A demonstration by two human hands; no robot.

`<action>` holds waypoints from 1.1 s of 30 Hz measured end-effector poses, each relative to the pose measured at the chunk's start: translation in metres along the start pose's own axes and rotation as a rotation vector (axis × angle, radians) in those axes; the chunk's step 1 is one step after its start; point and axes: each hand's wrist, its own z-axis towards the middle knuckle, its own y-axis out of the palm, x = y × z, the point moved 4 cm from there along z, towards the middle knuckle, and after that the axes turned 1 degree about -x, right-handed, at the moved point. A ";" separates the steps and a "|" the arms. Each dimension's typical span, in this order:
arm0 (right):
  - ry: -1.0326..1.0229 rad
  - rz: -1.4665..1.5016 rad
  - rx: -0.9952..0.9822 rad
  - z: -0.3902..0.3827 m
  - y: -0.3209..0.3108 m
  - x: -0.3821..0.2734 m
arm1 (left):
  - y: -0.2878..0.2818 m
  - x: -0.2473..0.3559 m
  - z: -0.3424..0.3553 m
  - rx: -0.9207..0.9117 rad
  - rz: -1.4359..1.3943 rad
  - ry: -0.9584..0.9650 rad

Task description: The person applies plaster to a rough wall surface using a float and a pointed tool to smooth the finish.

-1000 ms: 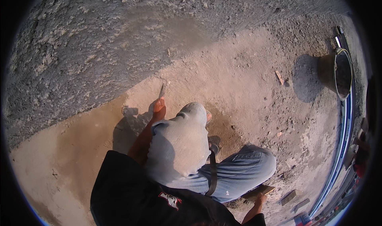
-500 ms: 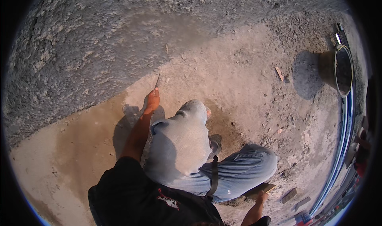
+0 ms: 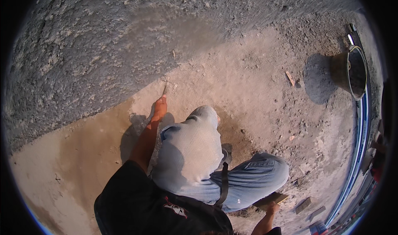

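Note:
Beyond my knees, my left hand [image 3: 160,107] is closed around a thin tool with a narrow blade [image 3: 165,88], seen nearly edge-on. Its tip points toward the foot of the rough grey wall [image 3: 103,48], where the wall meets the dusty ground; whether it touches cannot be told. At the lower right, beside my bent knee, my right hand [image 3: 272,209] grips the edge of a flat board [image 3: 265,202]. My leg partly hides that board.
A bucket [image 3: 340,71] stands at the far right, beside long blue-and-silver bars [image 3: 360,131]. Small blocks [image 3: 304,204] lie near my right hand. A reddish shard [image 3: 290,78] and loose crumbs dot the ground. A damp brown patch [image 3: 91,131] spreads at left.
My left hand and the thin tool have shifted slightly nearer to me and to the right. My right hand stays on the board, almost unmoved.

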 end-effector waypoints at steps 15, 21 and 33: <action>-0.077 0.171 0.031 -0.004 0.000 0.016 | -0.003 0.016 0.000 -0.054 0.101 -0.142; -0.192 -0.015 -0.022 0.029 0.022 0.057 | 0.007 0.034 0.014 -0.164 -0.123 -0.509; -0.014 0.132 -0.092 0.011 0.006 -0.023 | -0.030 -0.031 -0.003 0.206 0.237 -0.120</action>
